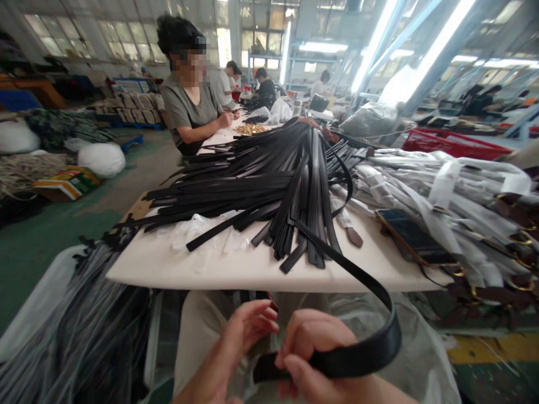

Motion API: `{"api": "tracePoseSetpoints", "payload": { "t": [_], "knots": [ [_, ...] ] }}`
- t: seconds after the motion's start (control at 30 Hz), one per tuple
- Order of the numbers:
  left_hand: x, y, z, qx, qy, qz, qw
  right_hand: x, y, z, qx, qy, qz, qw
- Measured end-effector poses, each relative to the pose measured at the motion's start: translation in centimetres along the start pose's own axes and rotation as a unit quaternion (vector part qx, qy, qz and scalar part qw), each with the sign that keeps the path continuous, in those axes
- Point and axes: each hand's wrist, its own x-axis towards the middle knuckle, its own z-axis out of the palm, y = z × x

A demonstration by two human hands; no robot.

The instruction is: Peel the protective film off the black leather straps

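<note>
My right hand (pixel 318 350) is closed around a black leather strap (pixel 362 359) near its end, which points left over my lap. From there the strap loops up and back onto the table, its far part lying against a heap of black straps (pixel 307 185). Just left of the held end is my left hand (pixel 248 331), its fingers apart and slightly curled, with nothing seen in it. The straps fan out over the pale table (pixel 168 275), several hanging toward its front edge.
A phone (pixel 415 235) lies on the right, beside straps in white wrapping (pixel 442 179). More dark straps fill a bin (pixel 84 314) at lower left. Across the table stands a co-worker (pixel 189 95) near gold-coloured small parts (pixel 250 129). A red bag (pixel 457 145) sits far right.
</note>
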Motion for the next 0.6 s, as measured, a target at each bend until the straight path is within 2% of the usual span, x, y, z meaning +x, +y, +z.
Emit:
{"api": "tracePoseSetpoints", "payload": {
  "t": [0.1,0.17,0.23,0.33,0.43,0.5,0.6],
  "knots": [
    [-1.4,0.7,-1.0,0.059,-0.004,-0.096,0.994,-1.2,0.4,-0.3,0.008,0.038,0.049,0.998],
    [-1.7,1.1,-0.4,0.096,-0.010,-0.167,0.981,-1.8,0.7,-0.5,0.016,0.037,0.081,0.996],
    [-1.4,1.1,0.9,0.114,0.019,-0.181,0.977,-2.1,0.9,-0.5,0.008,0.028,0.092,0.995],
    [-0.5,1.2,3.0,0.249,0.095,-0.132,0.955,-1.9,1.0,-0.2,-0.029,-0.014,0.076,0.997],
    [0.2,1.8,3.8,0.464,0.124,-0.024,0.877,-1.4,0.9,0.4,-0.040,-0.032,0.080,0.996],
    [0.3,2.3,3.3,0.545,0.118,0.044,0.829,-1.2,0.9,0.3,-0.003,-0.024,0.099,0.995],
    [-0.2,2.9,1.2,0.596,0.110,0.069,0.792,-1.4,1.1,-0.6,0.156,0.003,0.156,0.975]
  ]
}}
